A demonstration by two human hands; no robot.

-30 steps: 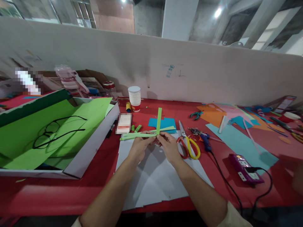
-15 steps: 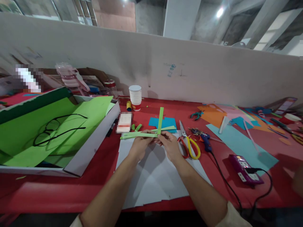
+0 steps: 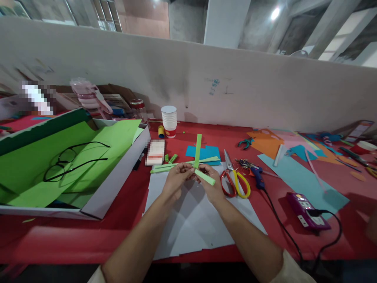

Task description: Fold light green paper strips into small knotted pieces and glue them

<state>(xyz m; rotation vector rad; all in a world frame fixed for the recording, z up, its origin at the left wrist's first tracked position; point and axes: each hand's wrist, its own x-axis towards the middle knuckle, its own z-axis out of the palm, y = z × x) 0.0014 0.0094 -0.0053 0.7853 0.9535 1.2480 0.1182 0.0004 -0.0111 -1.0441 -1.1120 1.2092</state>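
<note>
Light green paper strips (image 3: 198, 151) meet at a corner between my two hands, above the white sheets (image 3: 188, 224). One strip end stands upright; the other slants down to the right across my right hand. My left hand (image 3: 178, 179) pinches the strips at their joint from the left. From the other side my right hand (image 3: 209, 179) closes on the same joint, its fingertips partly hidden. More green strips (image 3: 165, 168) lie flat just beyond my hands, beside a blue paper piece (image 3: 210, 153). Small folded green paper pieces (image 3: 172, 158) rest to the left of it.
Scissors (image 3: 235, 181) with red and yellow handles lie close to my right hand, near a blue glue gun (image 3: 258, 177) and a purple power box (image 3: 308, 212) with black cords. At left stands a box (image 3: 118, 181) of green paper with eyeglasses (image 3: 66, 161). Paper cups (image 3: 169, 122) stand behind.
The strip end that pointed left over my left hand has swung round and now points right and down. The upright strip stays standing, and both hands keep hold near the same spot.
</note>
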